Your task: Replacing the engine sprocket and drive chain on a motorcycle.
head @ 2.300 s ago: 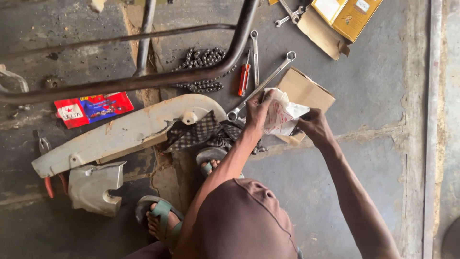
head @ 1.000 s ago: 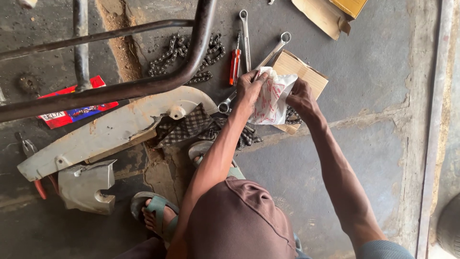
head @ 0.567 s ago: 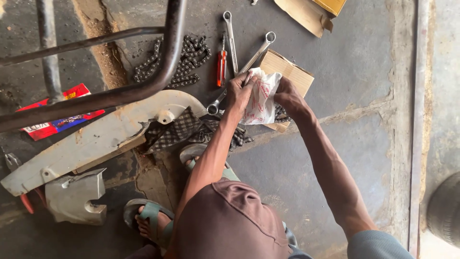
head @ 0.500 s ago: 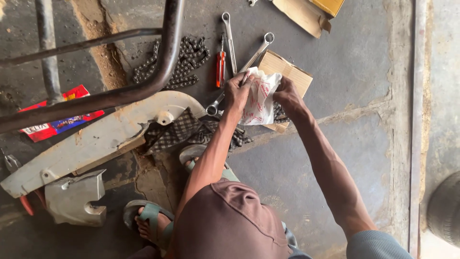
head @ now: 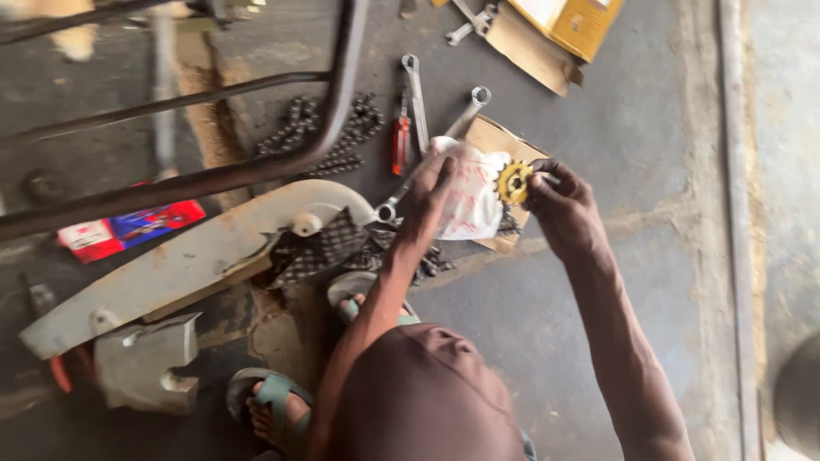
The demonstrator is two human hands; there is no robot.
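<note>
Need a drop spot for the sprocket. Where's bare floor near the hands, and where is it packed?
Free: floor right of the right hand, out to the floor groove; also below the cardboard box, beside the right forearm. Crowded: left and above the left hand, with wrenches, screwdriver, chain, chain cover.

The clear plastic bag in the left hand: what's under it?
Under the plastic bag lies a brown cardboard box and dark chain links. The box's middle is covered. The right hand holds a yellow sprocket beside it.

Soft, even daylight, faint shadows; edges perhaps motion-blurred.
</note>
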